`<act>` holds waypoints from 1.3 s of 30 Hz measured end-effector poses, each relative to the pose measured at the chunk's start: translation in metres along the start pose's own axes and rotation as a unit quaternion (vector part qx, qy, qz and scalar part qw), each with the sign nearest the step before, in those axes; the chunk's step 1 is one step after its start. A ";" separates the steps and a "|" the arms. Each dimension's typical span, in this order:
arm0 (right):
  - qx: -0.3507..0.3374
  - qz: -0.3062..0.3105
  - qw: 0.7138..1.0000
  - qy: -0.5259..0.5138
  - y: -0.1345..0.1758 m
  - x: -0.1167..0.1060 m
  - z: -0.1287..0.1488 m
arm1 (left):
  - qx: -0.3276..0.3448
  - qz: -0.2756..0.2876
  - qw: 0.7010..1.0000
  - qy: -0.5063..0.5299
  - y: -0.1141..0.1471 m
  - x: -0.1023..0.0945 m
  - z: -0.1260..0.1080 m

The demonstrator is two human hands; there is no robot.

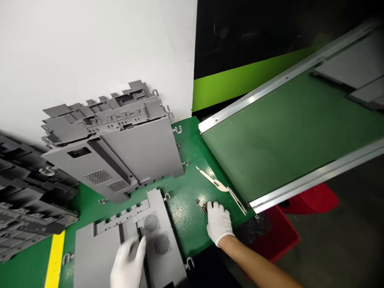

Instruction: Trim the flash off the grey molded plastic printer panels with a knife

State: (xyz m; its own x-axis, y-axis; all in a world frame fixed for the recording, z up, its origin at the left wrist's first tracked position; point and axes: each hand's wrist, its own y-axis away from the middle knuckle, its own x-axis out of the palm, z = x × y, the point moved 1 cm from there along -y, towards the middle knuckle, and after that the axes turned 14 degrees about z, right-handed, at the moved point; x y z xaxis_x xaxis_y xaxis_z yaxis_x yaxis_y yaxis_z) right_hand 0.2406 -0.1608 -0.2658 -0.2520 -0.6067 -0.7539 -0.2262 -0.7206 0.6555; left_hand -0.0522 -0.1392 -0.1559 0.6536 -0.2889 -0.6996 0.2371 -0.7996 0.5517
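Note:
My left hand (127, 264), in a white glove, is over a grey plastic panel (96, 256) lying on the green table. Thumb and fingers are apart beside the panel's long channel, and I cannot tell whether they touch it. Red-handled cutting pliers (201, 204) lie under my right hand (219, 224), also gloved in white. Its fingers are closed over the handles, and the jaws stick out to the left. Just beyond are a pale-handled scalpel (214, 181) and metal tweezers (237, 201).
More grey panels (144, 148) lean in a stack against the white wall, with hooked plastic tabs along their edges. Dark parts (27, 204) are piled at far left. A green conveyor belt (270, 132) slopes at right, above a red bin (285, 236). Yellow tape (54, 260) crosses the table (189, 236).

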 end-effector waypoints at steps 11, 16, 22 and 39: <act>0.077 0.229 0.734 -0.635 0.103 0.085 -0.009 | 0.338 0.217 0.831 -0.385 -0.156 0.058 -0.099; 0.112 0.212 0.674 -0.699 0.167 0.145 0.020 | 0.352 0.212 0.828 -0.382 -0.157 0.078 -0.098; 0.066 0.114 0.787 -0.602 0.184 0.156 0.026 | 0.412 0.131 0.809 -0.399 -0.125 0.100 -0.111; 0.033 0.129 0.839 -0.527 0.182 0.170 0.001 | 0.358 0.576 0.484 -0.553 -0.019 0.186 -0.057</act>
State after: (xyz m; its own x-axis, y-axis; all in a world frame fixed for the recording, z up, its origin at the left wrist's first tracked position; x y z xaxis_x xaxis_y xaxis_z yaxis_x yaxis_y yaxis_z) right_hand 0.1560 -0.3946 -0.2747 -0.9853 -0.0803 -0.1509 -0.0791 -0.5687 0.8187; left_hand 0.1060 -0.1475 -0.2704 -0.8221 -0.5494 -0.1492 -0.3960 0.3636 0.8432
